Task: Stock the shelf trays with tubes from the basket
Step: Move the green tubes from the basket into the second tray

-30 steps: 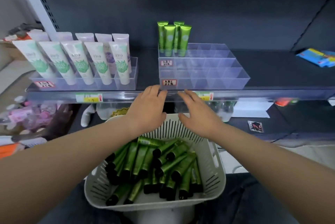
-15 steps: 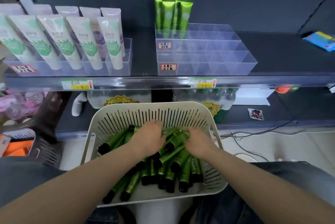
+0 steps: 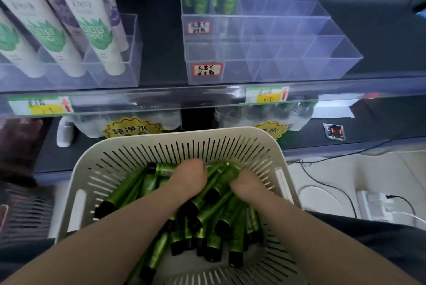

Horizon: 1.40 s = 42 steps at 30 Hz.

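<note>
Head view: my left hand (image 3: 189, 178) and right hand (image 3: 248, 184) are sunk into the green tubes (image 3: 159, 250) heaped in the basket (image 3: 184, 133). The fingers are hidden, so I cannot tell whether either grips one. I judge the tubes light, soft-bodied and slippery, best taken near the stiff black cap. The clear tray (image 3: 322, 58) has a handwritten label (image 3: 207, 69) too blurred to read. A yellow badge (image 3: 129, 130) reads 纯净水.

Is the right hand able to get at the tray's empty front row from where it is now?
Probably yes. The right hand is down among the tubes in the basket, and the tray stands above and ahead, its front row open-topped, with nothing between but the shelf lip.
</note>
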Motion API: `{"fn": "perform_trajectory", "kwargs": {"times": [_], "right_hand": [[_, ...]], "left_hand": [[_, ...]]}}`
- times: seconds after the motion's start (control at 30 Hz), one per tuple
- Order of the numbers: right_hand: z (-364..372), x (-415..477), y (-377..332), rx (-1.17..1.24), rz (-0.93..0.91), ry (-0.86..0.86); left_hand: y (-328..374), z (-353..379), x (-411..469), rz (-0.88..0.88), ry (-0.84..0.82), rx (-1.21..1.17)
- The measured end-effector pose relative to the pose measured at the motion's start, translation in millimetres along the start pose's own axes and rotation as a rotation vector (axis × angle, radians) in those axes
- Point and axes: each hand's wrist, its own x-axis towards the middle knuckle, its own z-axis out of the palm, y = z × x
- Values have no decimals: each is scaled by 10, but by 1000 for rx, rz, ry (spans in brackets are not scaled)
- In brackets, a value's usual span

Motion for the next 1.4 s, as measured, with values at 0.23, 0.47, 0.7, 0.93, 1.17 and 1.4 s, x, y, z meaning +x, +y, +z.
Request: {"fn": "perform_trajectory", "kwargs": {"times": [0.23, 0.47, 0.7, 0.93, 1.17, 1.4], "right_hand": [[36, 251, -48, 21, 53, 22], [132, 381, -31, 64, 42, 57], [140, 392, -38, 277, 92, 67], [101, 341, -33, 548, 225, 32], [70, 242, -43, 663, 177, 15], [32, 10, -177, 636, 44, 86]], "left_hand": [[29, 155, 288, -56, -37, -18], [71, 243, 357, -91, -115, -82], [45, 231, 364, -144, -167, -176], [-70, 140, 332, -154, -258, -203], [-179, 32, 185, -163, -173, -211], [-229, -154, -58, -110, -105, -202]]}}
